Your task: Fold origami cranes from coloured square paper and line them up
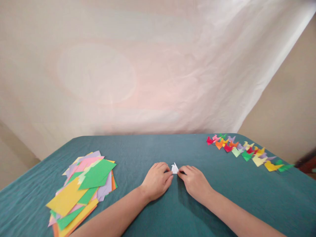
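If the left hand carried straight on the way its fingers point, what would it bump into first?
Most likely the small white paper bird, right at the left hand's fingertips, with the right hand just beyond. Exact depth is hard to judge from this one view.

We see our left hand (158, 181) pinch left side of small white paper bird (175, 169) in middle of table; our right hand (196, 181) pinch its right side. Bird's points face up. At our left we have loose pile of coloured paper (65, 199), yellow, green, pink, purple and orange sheets overlapping. Toward far right we see slanting rows of small folded birds (247, 155), many colours, close together. Under all, dark green tablecloth (148, 148). Beyond table we face pale hanging cloth (158, 75), beige wall (283, 98) at right.
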The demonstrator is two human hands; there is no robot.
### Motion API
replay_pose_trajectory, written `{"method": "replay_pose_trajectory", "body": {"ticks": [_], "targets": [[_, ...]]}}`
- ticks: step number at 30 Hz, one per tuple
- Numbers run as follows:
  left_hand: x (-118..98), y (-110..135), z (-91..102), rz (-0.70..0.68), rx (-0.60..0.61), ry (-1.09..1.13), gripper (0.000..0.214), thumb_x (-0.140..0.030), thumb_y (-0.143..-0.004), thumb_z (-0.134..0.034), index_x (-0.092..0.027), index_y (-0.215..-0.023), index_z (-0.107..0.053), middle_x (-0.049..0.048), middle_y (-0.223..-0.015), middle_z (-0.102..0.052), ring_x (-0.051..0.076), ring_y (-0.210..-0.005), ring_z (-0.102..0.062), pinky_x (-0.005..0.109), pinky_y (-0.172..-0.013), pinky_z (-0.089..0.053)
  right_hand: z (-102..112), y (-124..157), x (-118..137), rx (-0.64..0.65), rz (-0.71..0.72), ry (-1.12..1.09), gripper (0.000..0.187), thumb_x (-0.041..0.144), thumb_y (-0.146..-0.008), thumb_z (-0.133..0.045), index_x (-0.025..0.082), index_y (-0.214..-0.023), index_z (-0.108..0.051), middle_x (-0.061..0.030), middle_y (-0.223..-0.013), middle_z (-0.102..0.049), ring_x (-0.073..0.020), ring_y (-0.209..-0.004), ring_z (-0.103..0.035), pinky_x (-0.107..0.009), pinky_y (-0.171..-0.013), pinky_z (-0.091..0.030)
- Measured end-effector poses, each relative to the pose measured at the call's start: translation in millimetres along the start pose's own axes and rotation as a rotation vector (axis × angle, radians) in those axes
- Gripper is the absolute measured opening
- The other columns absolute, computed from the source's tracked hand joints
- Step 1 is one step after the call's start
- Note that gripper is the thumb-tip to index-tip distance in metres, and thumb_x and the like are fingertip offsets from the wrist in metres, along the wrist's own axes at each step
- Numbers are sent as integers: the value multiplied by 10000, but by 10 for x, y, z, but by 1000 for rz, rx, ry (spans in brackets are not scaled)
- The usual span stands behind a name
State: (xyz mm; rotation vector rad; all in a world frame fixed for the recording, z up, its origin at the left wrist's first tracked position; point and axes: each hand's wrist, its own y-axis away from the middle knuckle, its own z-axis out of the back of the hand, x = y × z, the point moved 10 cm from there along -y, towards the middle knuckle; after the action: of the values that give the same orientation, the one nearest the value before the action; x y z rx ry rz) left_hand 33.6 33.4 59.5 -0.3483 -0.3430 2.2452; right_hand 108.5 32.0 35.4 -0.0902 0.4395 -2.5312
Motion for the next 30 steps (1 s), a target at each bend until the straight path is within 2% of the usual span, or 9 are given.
{"method": "replay_pose_trajectory", "body": {"ticks": [6,11,17,23,26,30], "targets": [[161,6,-11,84,-51,80,235,-214,-897,-411,-201,-893,-645,42,-887,-583,187,-899,-510,330,-798,-402,53,11,-49,-103,-33,-106,202,79,-819,-513,202,-871,-666,-33,-890,-627,-165,-810,-545,-305,-745,-381],[207,7,-24,112,-61,126,210,-207,-883,-435,-206,-934,-638,42,-893,-586,189,-898,-509,321,-798,-400,119,6,-108,-148,-98,-223,260,23,-777,-481,208,-873,-637,-23,-916,-617,-170,-833,-542,-306,-773,-376],[215,14,-45,128,-58,140,210,-234,-882,-444,-210,-952,-641,46,-927,-586,189,-906,-515,317,-812,-401,85,-9,-277,-199,-231,-336,124,183,-830,-498,193,-924,-580,-42,-908,-599,-194,-846,-535,-313,-757,-389],[350,-16,-98,221,-70,211,187,-316,-855,-489,-204,-896,-634,45,-907,-589,187,-869,-540,308,-802,-411,-4,-35,-378,-190,-274,-404,161,325,-822,-543,203,-916,-591,-50,-914,-585,-207,-869,-527,-322,-767,-389],[463,-111,-167,279,-69,299,209,-340,-789,-569,-179,-916,-607,56,-916,-596,204,-878,-547,319,-804,-418,-44,-44,-405,-178,-281,-446,151,335,-798,-575,204,-866,-604,-45,-912,-583,-203,-879,-526,-320,-777,-386],[651,-238,-287,390,-113,616,235,-322,-832,-495,-167,-994,-566,58,-929,-616,186,-857,-574,310,-789,-439,-87,-49,-435,-167,-300,-524,104,291,-764,-618,211,-830,-611,-26,-904,-587,-187,-870,-528,-305,-777,-381]]}}
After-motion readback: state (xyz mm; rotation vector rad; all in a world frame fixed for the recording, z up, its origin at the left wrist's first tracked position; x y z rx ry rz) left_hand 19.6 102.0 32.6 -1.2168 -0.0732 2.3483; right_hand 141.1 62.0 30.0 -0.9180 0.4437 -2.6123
